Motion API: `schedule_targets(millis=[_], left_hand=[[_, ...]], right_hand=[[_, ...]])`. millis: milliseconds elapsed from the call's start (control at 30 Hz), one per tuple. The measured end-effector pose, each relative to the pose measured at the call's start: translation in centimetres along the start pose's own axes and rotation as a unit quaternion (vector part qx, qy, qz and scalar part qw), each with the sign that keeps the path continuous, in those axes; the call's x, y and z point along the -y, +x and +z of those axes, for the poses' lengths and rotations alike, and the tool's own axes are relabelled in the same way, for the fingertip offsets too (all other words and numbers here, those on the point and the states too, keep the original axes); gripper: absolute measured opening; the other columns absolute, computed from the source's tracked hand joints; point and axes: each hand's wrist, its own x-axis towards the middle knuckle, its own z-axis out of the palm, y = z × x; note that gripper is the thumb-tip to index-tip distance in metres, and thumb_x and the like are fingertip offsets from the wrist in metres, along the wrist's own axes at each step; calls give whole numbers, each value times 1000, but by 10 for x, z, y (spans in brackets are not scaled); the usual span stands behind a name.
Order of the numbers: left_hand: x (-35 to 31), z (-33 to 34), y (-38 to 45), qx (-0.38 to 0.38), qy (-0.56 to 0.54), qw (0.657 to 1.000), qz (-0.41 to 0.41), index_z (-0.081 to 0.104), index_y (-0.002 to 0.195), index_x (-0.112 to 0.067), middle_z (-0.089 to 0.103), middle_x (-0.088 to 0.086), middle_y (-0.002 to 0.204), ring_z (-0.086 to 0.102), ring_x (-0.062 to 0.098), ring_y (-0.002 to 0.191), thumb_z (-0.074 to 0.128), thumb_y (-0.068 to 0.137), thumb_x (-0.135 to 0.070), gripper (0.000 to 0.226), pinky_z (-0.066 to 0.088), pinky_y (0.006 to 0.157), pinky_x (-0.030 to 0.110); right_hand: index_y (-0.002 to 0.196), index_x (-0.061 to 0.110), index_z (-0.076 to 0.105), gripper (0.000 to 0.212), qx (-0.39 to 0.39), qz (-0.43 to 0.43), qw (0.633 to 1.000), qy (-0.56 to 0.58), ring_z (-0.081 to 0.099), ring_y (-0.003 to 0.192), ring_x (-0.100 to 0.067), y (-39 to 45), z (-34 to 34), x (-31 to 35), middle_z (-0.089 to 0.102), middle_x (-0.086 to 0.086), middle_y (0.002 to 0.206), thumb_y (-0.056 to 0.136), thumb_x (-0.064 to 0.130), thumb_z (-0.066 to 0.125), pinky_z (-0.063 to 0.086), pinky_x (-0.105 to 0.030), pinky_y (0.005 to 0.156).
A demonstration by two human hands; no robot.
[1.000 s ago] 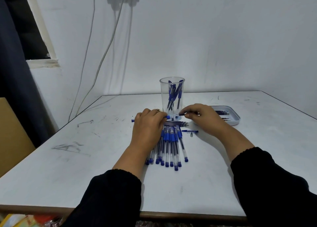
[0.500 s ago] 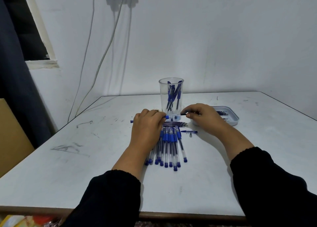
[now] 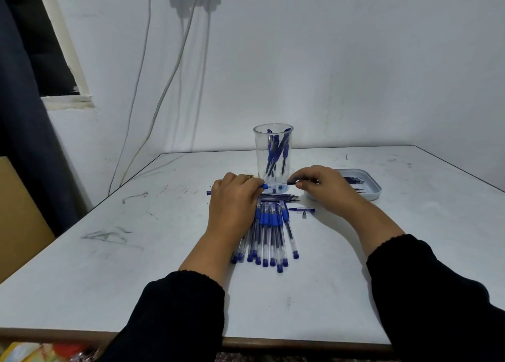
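While the pen [image 3: 272,185] lay level just above the table [image 3: 136,252], both hands held it, one at each end. The left hand [image 3: 232,205] was curled closed over the barrel, knuckles up. The blue grip section showed just beyond its fingertips, and the pen's blue rear end protruded from the outer side of that hand. The right hand [image 3: 325,189] pinched the dark, thin front end of the pen between thumb and forefinger, with the remaining fingers loosely curled. Only a short clear length of barrel was exposed between the two grips. Whether the dark part was seated in the barrel could not be told.

Directly behind the held pen stood a clear cup [image 3: 273,148], upright, containing several blue pens that leaned against its wall. Just below the grip point, toward the person, a small bundle of refills [image 3: 281,197] lay crosswise on the table. Nearer still, a row of pens [image 3: 270,236] lay side by side with their blue grips toward the hands, partly covered by the left wrist. Beside the right wrist lay a short blue pen piece [image 3: 300,210] and a small grey tip [image 3: 304,215], just beside each other. Behind the right hand sat a shallow tray [image 3: 371,194] holding more dark refills; the hand hid its near corner. Both forearms wore black sleeves [image 3: 437,293].
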Motion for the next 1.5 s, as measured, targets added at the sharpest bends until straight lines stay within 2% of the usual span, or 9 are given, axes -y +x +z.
schedule_targets(millis=[367, 567, 667, 800, 900, 1000, 1167, 1367, 1500], left_hand=[[0, 2, 0, 5, -13, 1000, 16, 71, 97, -18, 70, -2, 88, 57, 23, 83, 69, 84, -16, 13, 35, 74, 34], [-1, 4, 0, 29, -13, 999, 31, 70, 99, -18, 69, 0, 89, 57, 24, 83, 68, 86, -17, 14, 39, 74, 37], [-1, 3, 0, 26, -15, 999, 12, 71, 100, -17, 70, -1, 91, 57, 24, 85, 66, 87, -15, 14, 38, 76, 37], [-1, 0, 0, 9, -20, 1000, -3, 71, 100, -15, 70, -1, 90, 58, 24, 85, 67, 86, -14, 14, 37, 77, 36], [-1, 0, 1, 10, -23, 1000, -5, 71, 101, -15, 71, 0, 91, 58, 25, 86, 66, 87, -14, 15, 37, 78, 36], [-1, 1, 1, 6, -27, 1000, 2, 71, 100, -15, 70, 0, 89, 58, 24, 84, 67, 86, -14, 14, 37, 77, 36], [-1, 1, 0, 6, -31, 999, 11, 71, 100, -15, 70, -1, 88, 57, 24, 82, 66, 87, -14, 14, 36, 76, 35], [-2, 2, 1, 8, -42, 999, 21, 71, 100, -15, 70, -1, 88, 57, 24, 83, 65, 87, -16, 14, 38, 76, 36], [-4, 1, 0, 20, -53, 998, 39, 70, 102, -17, 69, -2, 91, 56, 22, 86, 63, 88, -19, 15, 39, 77, 35]], right_hand=[[90, 36, 72, 26, 15, 2, 1000, 24, 60, 103, -6, 0, 5, 4, 69, 12, 102, 92, 13, 59, 47, -33, 96], [115, 38, 66, 27, 50, 2, 995, 87, 62, 104, -1, -5, 14, 10, 69, 8, 112, 94, 23, 61, 45, -28, 97], [122, 40, 60, 37, 22, 2, 996, 81, 61, 103, -2, -3, 5, 8, 69, 11, 109, 93, 17, 60, 46, -24, 91], [108, 30, 64, 41, -36, 50, 990, 128, 62, 87, -14, 0, -21, -5, 69, 3, 92, 87, -4, 57, 48, -28, 81], [105, 21, 68, 34, -16, 81, 984, 155, 58, 78, -11, -3, -34, -11, 67, -2, 85, 85, -5, 59, 45, -13, 68], [101, 22, 71, 26, -5, 94, 984, 153, 60, 77, -9, -5, -33, -13, 68, 0, 80, 85, 1, 65, 44, -15, 69], [89, 20, 76, 14, 9, 93, 986, 140, 63, 89, -14, -4, -24, -9, 74, -3, 89, 83, 8, 70, 48, -28, 87], [73, 22, 75, 18, 23, 85, 991, 104, 60, 72, -10, -5, -12, 6, 72, 6, 70, 89, 26, 66, 44, -25, 67], [70, 21, 74, 30, 53, 76, 992, 81, 60, 66, 4, -5, -2, 13, 70, 8, 68, 93, 35, 60, 40, -21, 72]])
